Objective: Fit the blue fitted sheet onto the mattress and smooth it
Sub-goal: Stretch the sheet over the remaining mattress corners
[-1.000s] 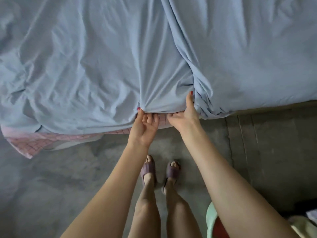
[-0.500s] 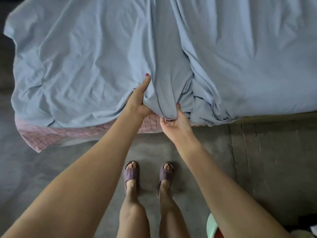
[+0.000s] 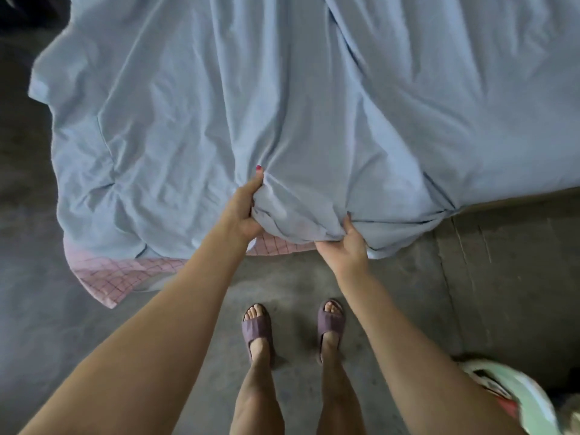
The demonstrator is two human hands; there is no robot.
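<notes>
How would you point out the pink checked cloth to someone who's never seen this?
Find the blue sheet covering the bed. Along its near edge, left of the left hand, the pink checked cloth peeks out underneath. It alone is pink with a grid pattern.

Below the grip, purple slippers (image 3: 293,329) stand on grey concrete floor (image 3: 502,277); pink checked cloth (image 3: 125,274) hangs lower left of it.

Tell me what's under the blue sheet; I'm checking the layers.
Under the blue sheet, a pink checked cloth peeks out along the near edge. Anything beneath it, the mattress included, is covered and cannot be seen.
</notes>
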